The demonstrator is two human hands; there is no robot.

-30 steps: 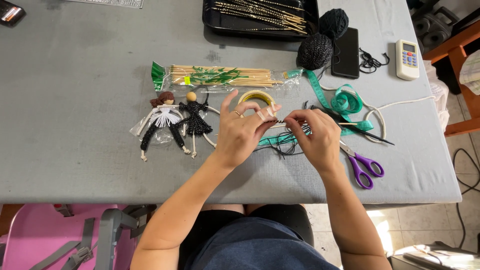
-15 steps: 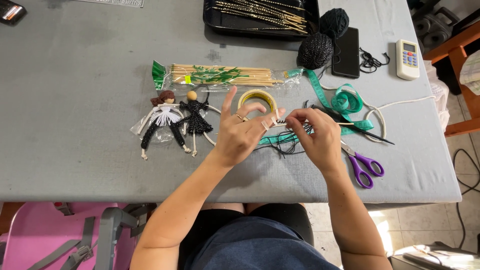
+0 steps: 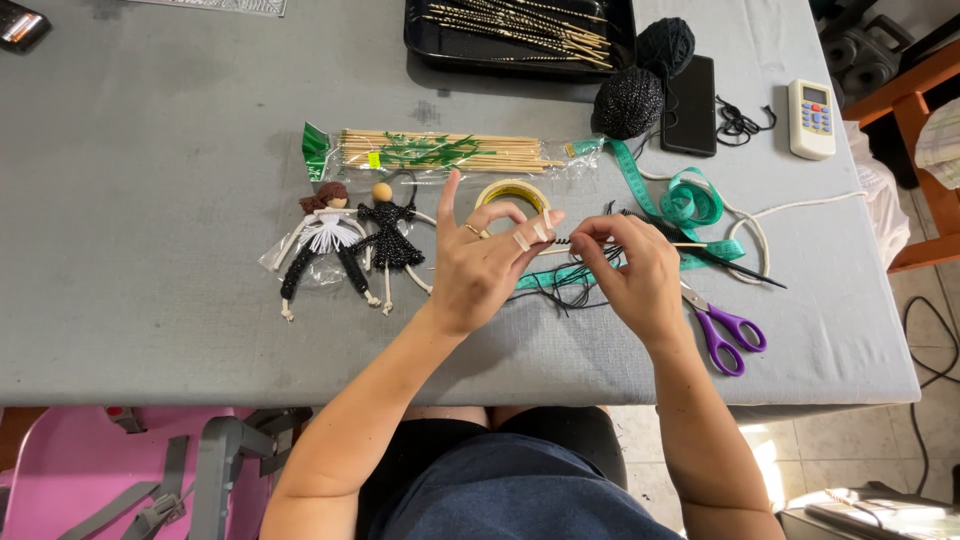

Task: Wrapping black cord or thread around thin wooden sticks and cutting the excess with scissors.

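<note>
My left hand (image 3: 482, 262) and my right hand (image 3: 632, 274) meet over the middle of the grey table (image 3: 150, 200). Between their fingertips they pinch a thin stick wound with black cord (image 3: 566, 242). Loose black cord strands (image 3: 565, 285) hang under the hands. Small strips of tape stick to my left fingers. A yellowish tape roll (image 3: 512, 192) lies just behind my left hand. Two small cord dolls (image 3: 348, 243) lie to the left of it.
A bag of bamboo skewers (image 3: 440, 152), a teal measuring tape (image 3: 690, 203), purple scissors (image 3: 722, 330), two black yarn balls (image 3: 630, 100), a phone (image 3: 690, 92), a white remote (image 3: 812, 118) and a black tray of sticks (image 3: 520, 30) lie around. A pink chair (image 3: 60, 480) stands lower left.
My hands have shifted only slightly, the fingers working the cord along the stick. Everything else on the table stays put.
</note>
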